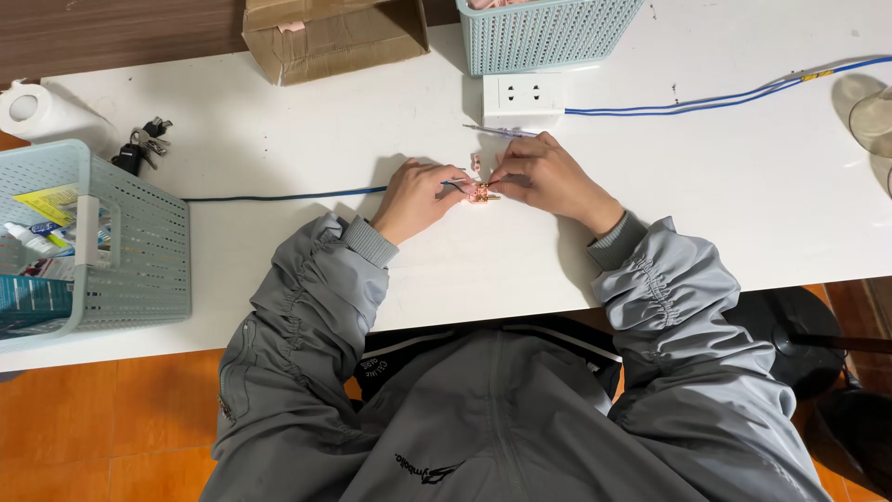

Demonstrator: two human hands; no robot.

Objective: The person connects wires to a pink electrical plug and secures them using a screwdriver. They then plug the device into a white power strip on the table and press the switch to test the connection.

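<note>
Head view: left hand and right hand pinched together on small part, on white table, blue wire trailing left.

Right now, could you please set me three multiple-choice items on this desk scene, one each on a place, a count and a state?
1. Where is the keys bunch?
A. right of the socket block
B. between the paper roll and the hands
C. in the top basket

2. How many light-blue baskets show?
A. one
B. two
C. four

3. What are the hands doing?
A. resting flat, apart
B. lifting the box
C. fingers pinching a small part

Answers: 1 B, keys lie far left on the table. 2 B, left basket and top basket. 3 C, left hand and right hand meet on the part.
</note>
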